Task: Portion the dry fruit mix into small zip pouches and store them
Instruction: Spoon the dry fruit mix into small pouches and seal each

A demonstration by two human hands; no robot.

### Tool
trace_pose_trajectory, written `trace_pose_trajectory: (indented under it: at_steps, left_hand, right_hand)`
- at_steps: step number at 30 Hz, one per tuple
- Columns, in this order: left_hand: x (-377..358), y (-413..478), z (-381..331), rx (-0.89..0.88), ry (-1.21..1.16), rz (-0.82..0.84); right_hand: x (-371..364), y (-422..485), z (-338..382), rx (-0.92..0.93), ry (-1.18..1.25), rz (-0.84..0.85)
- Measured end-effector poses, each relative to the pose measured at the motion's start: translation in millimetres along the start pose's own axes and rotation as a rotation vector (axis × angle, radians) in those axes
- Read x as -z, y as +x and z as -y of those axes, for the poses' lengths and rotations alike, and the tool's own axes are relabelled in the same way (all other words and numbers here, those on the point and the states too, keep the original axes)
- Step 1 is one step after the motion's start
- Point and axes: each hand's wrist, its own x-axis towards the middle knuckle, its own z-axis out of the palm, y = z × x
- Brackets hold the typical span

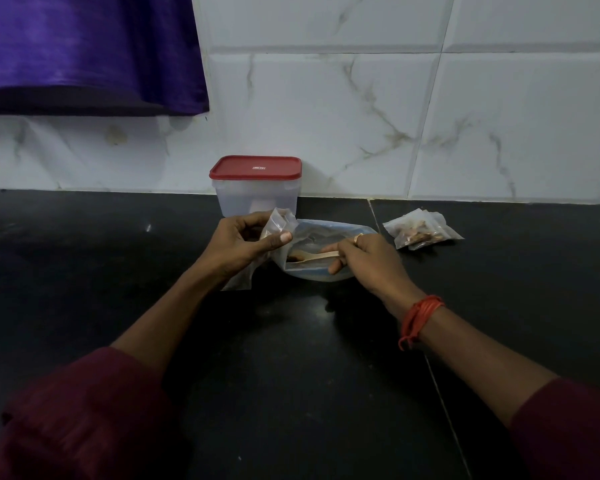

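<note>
Currently in left hand (243,244): a small clear pouch (278,219), seemingly empty, pinched near its mouth between thumb and curled fingers, at the bowl's left edge.
Right hand (364,261): fingers closed round the handle of a wooden spoon (321,256), its tip down in the bowl (323,276).
Dry fruit mix (293,258): a dark scoop at the spoon tip, low in the bowl.
Filled pouches (421,233): heaped on the counter (291,375), right of the bowl and apart from it.
Storage box (255,199): red lid on, behind the bowl, against the wall.
Handling, judged: the pouch film looks thin, limp and slick. It is best held by the stiffer zip strip so the mouth gapes. The fruit is light and loose, liable to spill off the spoon.
</note>
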Motion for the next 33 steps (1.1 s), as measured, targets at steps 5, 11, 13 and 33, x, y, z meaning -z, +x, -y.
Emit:
trace_pose_trajectory:
  at_steps: [5,11,13,33]
  left_hand:
    - [2,1,2,0.005,0.011,-0.017]
    - [-2,-1,0,0.002,0.042,0.022]
    - [-3,-1,-1,-0.014,0.062,0.029]
    - [-5,1,4,-0.050,-0.001,-0.044]
  right_hand:
    - [11,2,-6,0.012,-0.041,-0.108]
    - [28,3,-7,0.025,0.123,-0.242]
    - [31,2,-2,0.090,0.186,-0.278]
    - [10,-3,-3,0.490,-0.001,-0.235]
